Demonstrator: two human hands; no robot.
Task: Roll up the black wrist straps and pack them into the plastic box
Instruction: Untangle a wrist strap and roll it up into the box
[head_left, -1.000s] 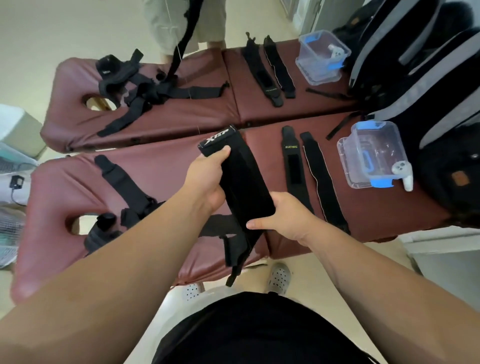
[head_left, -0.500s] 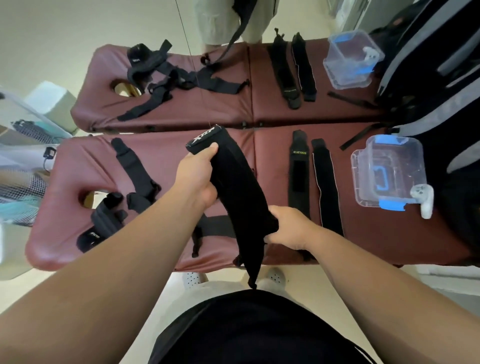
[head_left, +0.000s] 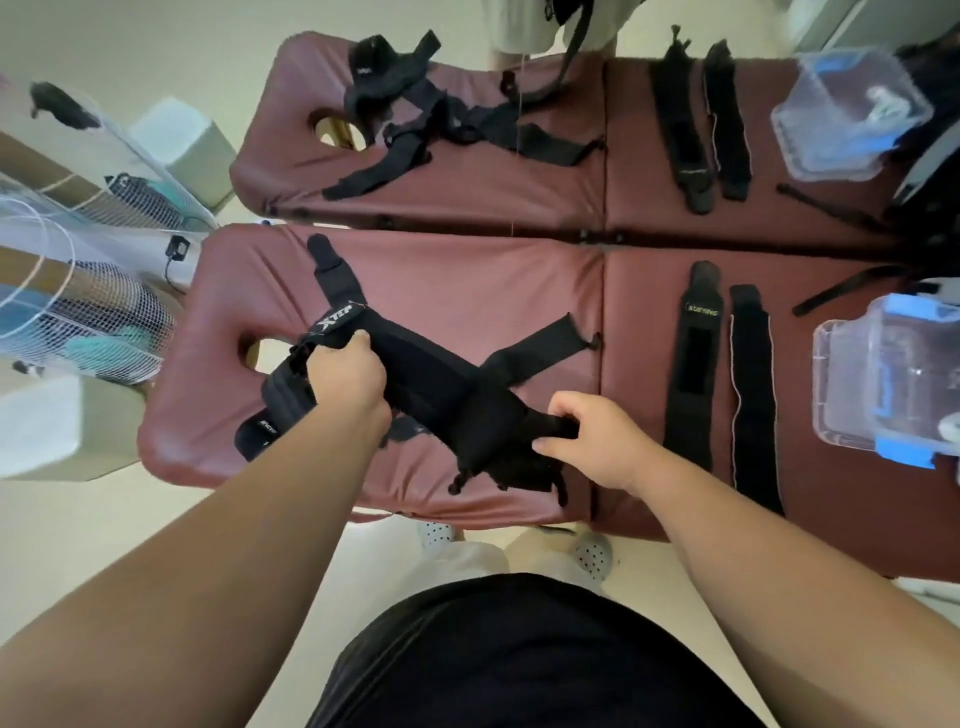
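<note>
A wide black wrist strap (head_left: 436, 384) with white lettering stretches between both hands, low over the maroon padded table (head_left: 467, 280). My left hand (head_left: 348, 374) grips its labelled upper end. My right hand (head_left: 587, 441) pinches its lower end near the table's front edge. Other black straps (head_left: 535, 345) lie crossed under it. Two flat black straps (head_left: 696, 374) lie side by side to the right. The clear plastic box (head_left: 883, 379) with blue latches stands at the far right.
A mirror behind the table (head_left: 467, 171) repeats the straps and box. Black backpacks (head_left: 935, 156) sit at the far right. A fan guard (head_left: 78, 291) and white boxes stand to the left. My shoes show below the table edge.
Both hands lowered the strap from upright in the air to lying slanted over the left part of the table. The camera turned left and tilted down.
</note>
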